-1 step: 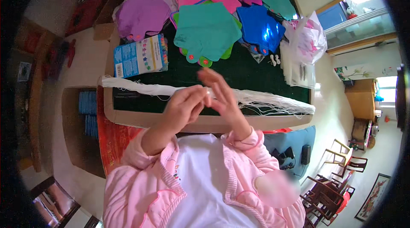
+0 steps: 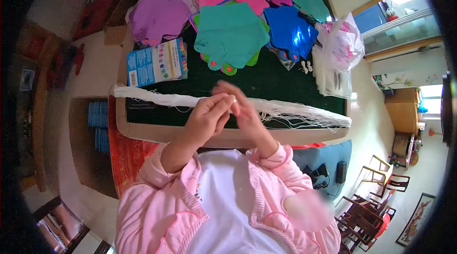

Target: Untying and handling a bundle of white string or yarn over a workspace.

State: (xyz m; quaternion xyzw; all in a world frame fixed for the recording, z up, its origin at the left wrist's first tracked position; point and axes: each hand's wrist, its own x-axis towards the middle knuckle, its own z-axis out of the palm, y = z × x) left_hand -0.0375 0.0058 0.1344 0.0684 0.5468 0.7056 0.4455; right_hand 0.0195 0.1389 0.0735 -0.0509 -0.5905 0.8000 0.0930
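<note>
My left hand (image 2: 208,115) is closed in a pinch above the table's near edge, with a small white bit (image 2: 233,101) at its fingertips that looks like thread. Right against it, my right hand (image 2: 243,110) is smeared by motion, its fingers reaching up and behind the left fingertips. Whether it grips anything is not clear. Beneath both hands a long hank of white string (image 2: 295,112) stretches across the table's front, loose strands fraying at its right end. Two small tied white string bundles (image 2: 305,67) lie farther back on the right.
Stacked teal sheets (image 2: 231,33) with scalloped edges lie mid-table on dark green cloth, among purple (image 2: 159,16), pink and blue ones (image 2: 290,30). A printed pack (image 2: 157,63) lies left. Clear plastic sleeves (image 2: 331,80) and a white plastic bag (image 2: 347,40) sit right. A cardboard rim (image 2: 223,135) borders the front.
My right hand has shifted slightly left and its fingers have swung behind the left fingertips, more blurred than before. My left hand has barely moved.
</note>
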